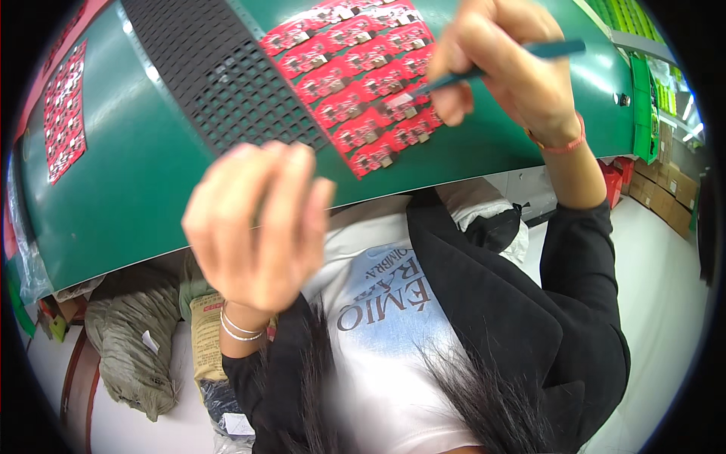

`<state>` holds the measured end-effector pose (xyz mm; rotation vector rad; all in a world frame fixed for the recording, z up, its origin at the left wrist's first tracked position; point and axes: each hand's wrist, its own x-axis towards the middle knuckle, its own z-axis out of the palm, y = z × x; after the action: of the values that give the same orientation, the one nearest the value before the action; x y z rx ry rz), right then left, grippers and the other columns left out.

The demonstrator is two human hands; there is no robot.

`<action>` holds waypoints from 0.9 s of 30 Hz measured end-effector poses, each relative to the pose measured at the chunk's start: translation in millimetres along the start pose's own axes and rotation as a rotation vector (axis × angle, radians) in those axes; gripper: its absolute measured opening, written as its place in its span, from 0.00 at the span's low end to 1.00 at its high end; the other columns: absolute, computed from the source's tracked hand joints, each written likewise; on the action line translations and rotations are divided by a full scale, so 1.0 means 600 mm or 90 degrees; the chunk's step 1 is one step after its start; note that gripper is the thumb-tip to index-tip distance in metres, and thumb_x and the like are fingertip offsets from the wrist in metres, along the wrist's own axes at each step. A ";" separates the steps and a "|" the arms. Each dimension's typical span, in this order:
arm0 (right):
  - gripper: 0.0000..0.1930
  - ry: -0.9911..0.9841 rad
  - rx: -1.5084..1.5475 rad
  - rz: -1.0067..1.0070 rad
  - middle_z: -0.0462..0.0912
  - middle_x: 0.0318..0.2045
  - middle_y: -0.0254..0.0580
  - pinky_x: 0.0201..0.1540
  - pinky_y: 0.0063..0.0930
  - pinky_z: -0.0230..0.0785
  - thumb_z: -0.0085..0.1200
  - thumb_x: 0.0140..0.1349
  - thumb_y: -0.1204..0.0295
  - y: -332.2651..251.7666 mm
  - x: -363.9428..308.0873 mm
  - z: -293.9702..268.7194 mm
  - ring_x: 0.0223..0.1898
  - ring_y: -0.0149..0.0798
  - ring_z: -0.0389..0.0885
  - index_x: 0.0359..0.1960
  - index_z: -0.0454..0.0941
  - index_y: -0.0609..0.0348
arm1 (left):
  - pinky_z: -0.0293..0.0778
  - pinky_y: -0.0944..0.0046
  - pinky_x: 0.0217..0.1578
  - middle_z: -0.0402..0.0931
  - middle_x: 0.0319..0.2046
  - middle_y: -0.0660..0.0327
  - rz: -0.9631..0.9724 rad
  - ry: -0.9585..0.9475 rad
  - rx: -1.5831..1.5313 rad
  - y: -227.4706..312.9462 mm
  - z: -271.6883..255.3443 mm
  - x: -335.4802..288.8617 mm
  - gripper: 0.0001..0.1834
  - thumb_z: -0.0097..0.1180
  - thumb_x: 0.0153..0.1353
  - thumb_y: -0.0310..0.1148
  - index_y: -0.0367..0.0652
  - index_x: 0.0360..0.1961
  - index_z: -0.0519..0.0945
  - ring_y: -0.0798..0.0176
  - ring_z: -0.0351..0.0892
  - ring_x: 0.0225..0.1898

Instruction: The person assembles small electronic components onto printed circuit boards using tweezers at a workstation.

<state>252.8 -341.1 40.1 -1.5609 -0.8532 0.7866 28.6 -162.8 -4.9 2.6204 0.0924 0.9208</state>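
My right hand (514,68) is closed around a slim dark teal tool (556,49), held like a pen. Its pale tip points at a panel of red circuit boards (352,97) on the green table; I cannot tell whether it touches. Small metallic and dark parts sit in slanting rows across this panel. My left hand (261,219), smeared by motion, hovers over the table's near edge, beside the near end of a black grid mat (234,83). Its fingers are loosely bent and apart, and nothing shows in them.
Another red board panel (66,113) lies at the left of the green table (128,204). Green bins (644,106) stand beyond the right end, with cardboard boxes (665,178) on the floor. A grey-green sack (136,340) and a yellowish bag (208,333) rest below the table.
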 end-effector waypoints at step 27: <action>0.14 0.004 0.034 0.068 0.84 0.20 0.36 0.25 0.17 0.78 0.66 0.68 0.68 0.052 -0.082 -0.049 0.24 0.26 0.87 0.28 0.81 0.64 | 0.81 0.63 0.44 0.87 0.44 0.58 0.130 -0.083 -0.032 0.063 0.097 0.030 0.13 0.67 0.56 0.27 0.46 0.44 0.90 0.56 0.88 0.46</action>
<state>255.9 -401.1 15.3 -1.5705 -0.7423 0.8743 76.4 -212.9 -23.1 2.6698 -0.2321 0.8019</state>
